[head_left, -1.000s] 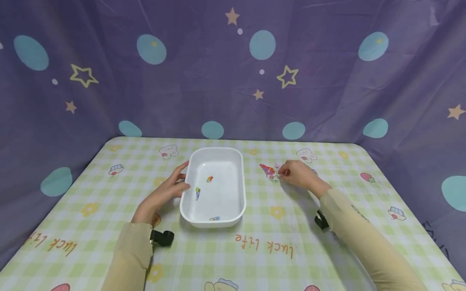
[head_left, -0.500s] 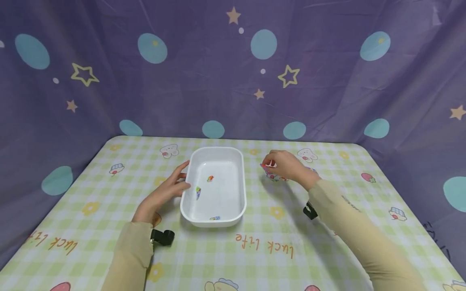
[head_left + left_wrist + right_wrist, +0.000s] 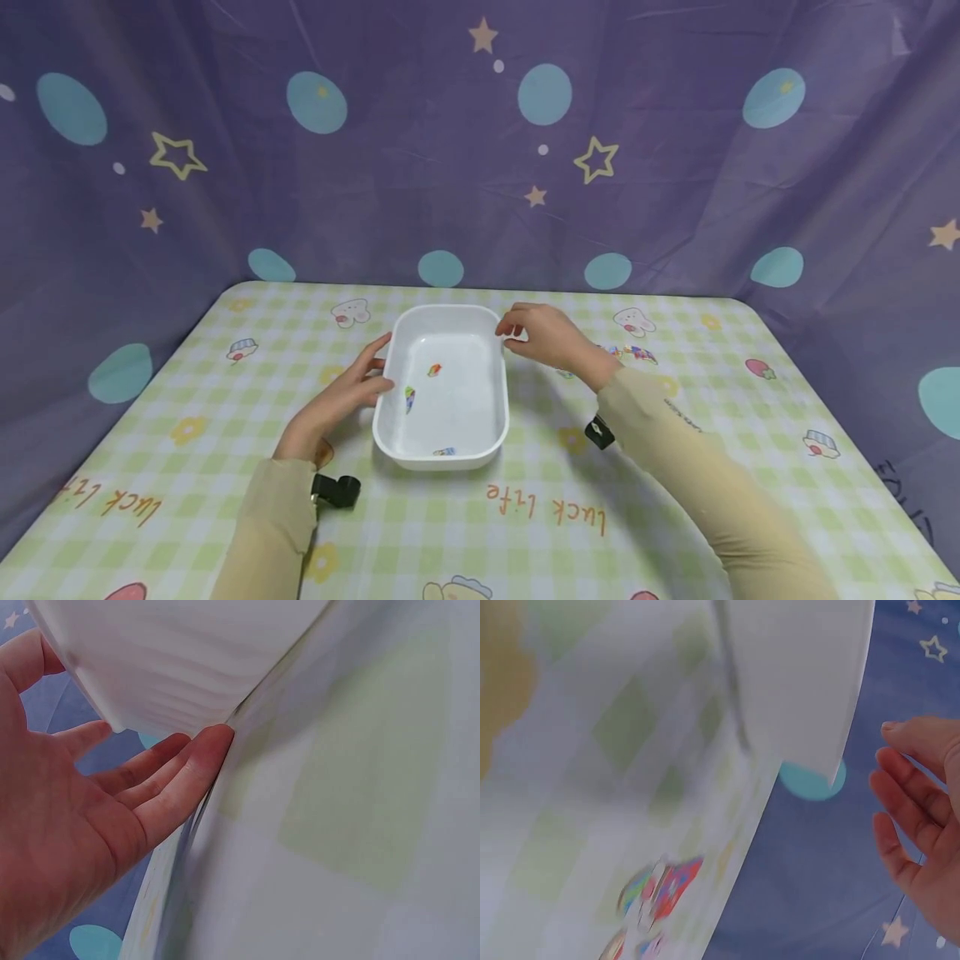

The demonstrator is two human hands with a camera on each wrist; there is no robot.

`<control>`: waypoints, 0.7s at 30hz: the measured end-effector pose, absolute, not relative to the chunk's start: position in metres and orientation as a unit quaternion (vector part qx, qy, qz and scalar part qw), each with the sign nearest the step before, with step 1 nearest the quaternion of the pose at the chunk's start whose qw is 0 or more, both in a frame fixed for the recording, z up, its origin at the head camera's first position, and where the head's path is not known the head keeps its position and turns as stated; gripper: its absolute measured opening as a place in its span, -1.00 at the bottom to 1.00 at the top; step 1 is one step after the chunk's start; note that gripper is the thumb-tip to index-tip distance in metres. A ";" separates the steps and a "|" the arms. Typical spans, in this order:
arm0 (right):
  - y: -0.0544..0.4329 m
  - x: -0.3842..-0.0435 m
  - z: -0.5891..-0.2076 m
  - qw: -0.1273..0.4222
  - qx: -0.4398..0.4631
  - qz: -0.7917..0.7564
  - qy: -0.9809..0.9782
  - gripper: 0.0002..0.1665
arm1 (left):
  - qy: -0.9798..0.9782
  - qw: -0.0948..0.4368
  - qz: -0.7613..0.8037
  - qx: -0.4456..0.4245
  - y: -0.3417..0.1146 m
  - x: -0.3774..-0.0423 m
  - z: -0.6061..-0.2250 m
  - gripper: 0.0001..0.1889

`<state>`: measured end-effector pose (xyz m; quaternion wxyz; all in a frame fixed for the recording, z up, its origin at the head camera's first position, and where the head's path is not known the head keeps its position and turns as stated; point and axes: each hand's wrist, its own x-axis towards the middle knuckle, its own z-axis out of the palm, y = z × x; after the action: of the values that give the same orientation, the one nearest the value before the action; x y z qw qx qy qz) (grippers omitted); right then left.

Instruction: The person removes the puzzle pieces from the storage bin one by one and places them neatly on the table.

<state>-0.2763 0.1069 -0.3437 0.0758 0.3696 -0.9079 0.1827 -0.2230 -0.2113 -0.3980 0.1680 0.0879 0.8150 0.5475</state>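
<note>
A white rectangular tray [image 3: 459, 408] stands near the table's middle, with 3 small colourful flat pieces inside: one red and orange [image 3: 435, 370], one green and purple [image 3: 409, 400], one bluish [image 3: 444, 452]. My left hand [image 3: 341, 404] rests against its left side; the left wrist view shows extended fingers touching the outer wall. My right hand [image 3: 551, 337] hovers at the tray's right rim, its fingers bent loosely, thumb and fingertips apart. Nothing shows between them. In the right wrist view a red printed piece [image 3: 679, 885] lies on the tablecloth among other colourful pieces.
Further colourful pieces [image 3: 641, 354] lie right of the tray, partly hidden by my right forearm. A green-checked cloth [image 3: 225, 417] with printed pictures covers the table. Purple curtain [image 3: 420, 167] hangs behind and at both sides. Each wrist carries a black camera mount [image 3: 336, 492].
My right hand has moved left from the pieces on the cloth to the tray's right rim. My left hand and the tray have stayed in place.
</note>
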 end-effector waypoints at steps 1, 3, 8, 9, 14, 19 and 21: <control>0.103 -0.276 -0.343 0.077 0.371 0.182 -0.907 -0.81 | 0.816 0.167 0.547 0.088 -0.211 -0.223 -0.398 -0.26; 0.094 -0.276 -0.343 0.076 0.376 0.178 -0.906 -0.81 | 0.816 0.166 0.546 0.088 -0.211 -0.224 -0.398 -0.25; 0.070 -0.272 -0.340 0.072 0.406 0.163 -0.896 -0.81 | 0.817 0.164 0.546 0.087 -0.211 -0.224 -0.398 -0.25; 0.065 -0.270 -0.341 0.073 0.415 0.158 -0.893 -0.82 | 0.817 0.163 0.546 0.089 -0.212 -0.224 -0.398 -0.25; 0.041 -0.263 -0.346 0.049 0.457 0.142 -0.877 -0.81 | 0.820 0.162 0.542 0.088 -0.211 -0.224 -0.399 -0.26; 0.023 -0.256 -0.354 0.026 0.469 0.126 -0.874 -0.79 | 0.817 0.165 0.544 0.091 -0.212 -0.223 -0.399 -0.25; 0.018 -0.255 -0.356 0.022 0.469 0.117 -0.875 -0.77 | 0.816 0.166 0.546 0.093 -0.212 -0.224 -0.399 -0.26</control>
<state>-0.2550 0.0182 -0.3557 0.0222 0.4687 -0.8753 0.1166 -0.2238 -0.2117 -0.3991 0.1658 0.0927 0.8161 0.5458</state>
